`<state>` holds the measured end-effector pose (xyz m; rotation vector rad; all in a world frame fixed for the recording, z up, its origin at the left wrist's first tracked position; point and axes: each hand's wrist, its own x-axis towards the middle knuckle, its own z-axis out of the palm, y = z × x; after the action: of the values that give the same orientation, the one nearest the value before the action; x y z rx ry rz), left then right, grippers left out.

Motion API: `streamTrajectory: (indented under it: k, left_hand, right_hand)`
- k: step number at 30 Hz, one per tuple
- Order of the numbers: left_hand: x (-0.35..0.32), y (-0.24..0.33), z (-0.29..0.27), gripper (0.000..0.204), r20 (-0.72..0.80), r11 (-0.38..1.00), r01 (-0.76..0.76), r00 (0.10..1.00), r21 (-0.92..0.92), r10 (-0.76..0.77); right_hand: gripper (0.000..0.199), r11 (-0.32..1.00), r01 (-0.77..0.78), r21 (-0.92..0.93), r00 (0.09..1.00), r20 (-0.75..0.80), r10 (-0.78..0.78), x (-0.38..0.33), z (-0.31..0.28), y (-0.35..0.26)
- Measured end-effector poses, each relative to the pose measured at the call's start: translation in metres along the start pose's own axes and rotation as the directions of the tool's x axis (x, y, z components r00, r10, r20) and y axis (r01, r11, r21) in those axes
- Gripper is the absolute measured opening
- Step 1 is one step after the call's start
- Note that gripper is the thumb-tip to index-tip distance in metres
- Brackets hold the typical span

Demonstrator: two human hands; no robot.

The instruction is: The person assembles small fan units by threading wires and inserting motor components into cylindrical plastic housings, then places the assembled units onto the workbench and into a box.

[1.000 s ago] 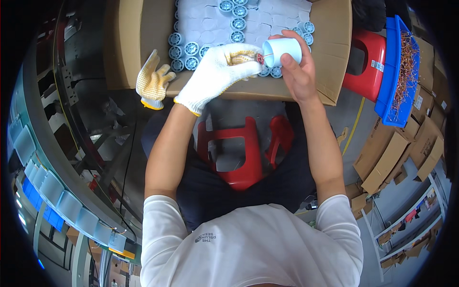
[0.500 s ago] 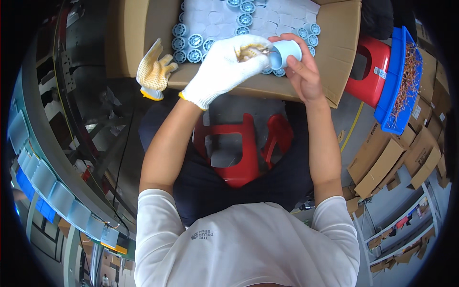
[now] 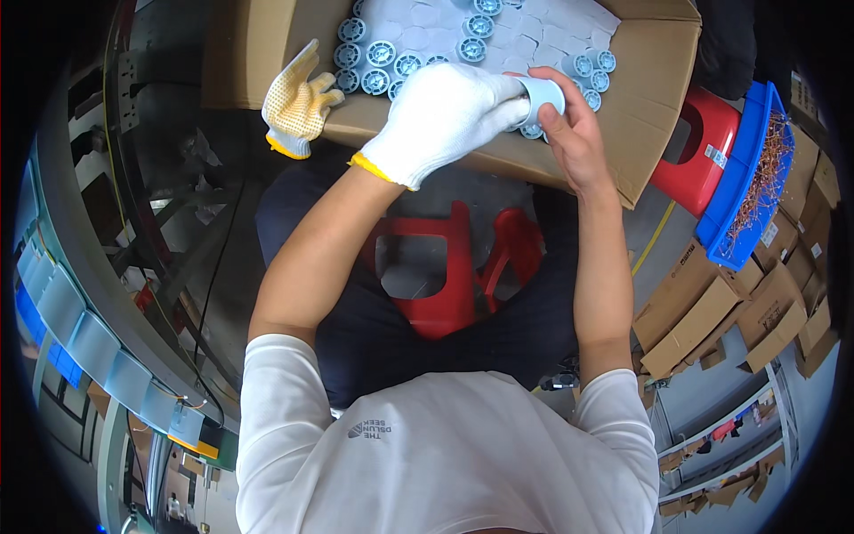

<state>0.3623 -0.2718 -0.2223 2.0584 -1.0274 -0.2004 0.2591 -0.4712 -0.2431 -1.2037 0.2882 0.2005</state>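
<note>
A light blue plastic cup-like cylinder [image 3: 544, 94] is held by its outside in my bare right hand [image 3: 578, 138], thumb near, fingers on the far side. My left hand [image 3: 445, 116], in a white knitted glove with a yellow cuff, reaches into the cylinder's open end. Its fingers are pressed together and the tips are hidden inside, so I cannot see what they hold. Both hands are above the near edge of a cardboard box [image 3: 654, 80]. Inside the box stand several light blue round parts with spoked ends [image 3: 381, 53], around a white paper-like sheet [image 3: 427, 34].
A spare yellow-dotted glove [image 3: 298, 109] lies over the box's near left edge. To the right, a blue tray [image 3: 712, 233] of copper-coloured wire pieces rests by a red stool [image 3: 710, 133]. Another red stool [image 3: 455, 298] shows between my legs. Flattened cartons [image 3: 694, 311] lie at right.
My gloved fingers, earlier pinching a small shiny piece at the cylinder's mouth, have moved right and into it. The view has shifted a little.
</note>
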Motion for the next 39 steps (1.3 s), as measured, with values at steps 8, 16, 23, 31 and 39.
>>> streamTrajectory:
  k: [8,16,23,31,39]
  left_hand:
    - [-0.001,-0.001,-0.004,0.021,0.086,0.994,-0.037,0.996,0.105,0.028]
    - [0.004,0.006,-0.007,0.022,0.014,0.982,-0.084,0.996,0.170,0.083]
    - [0.009,0.007,-0.014,0.037,0.054,0.541,0.349,0.872,-0.766,-0.486]
    - [0.009,0.007,0.000,0.075,0.378,0.645,0.568,0.823,-0.512,-0.424]
    - [0.003,-0.010,-0.002,0.065,0.489,0.312,0.546,0.837,-0.777,-0.245]
  right_hand:
    - [0.060,0.992,-0.105,0.069,0.994,-0.006,0.106,0.000,-0.005,0.006]
    - [0.064,0.977,-0.091,0.193,0.996,0.000,0.093,-0.001,0.001,-0.003]
    - [0.062,0.879,-0.067,0.472,0.995,0.095,0.025,0.003,-0.007,-0.001]
    - [0.060,0.898,-0.077,0.434,0.990,0.143,0.016,0.002,0.003,0.003]
    - [0.063,0.882,-0.162,0.442,0.979,0.184,0.088,-0.005,0.017,0.014]
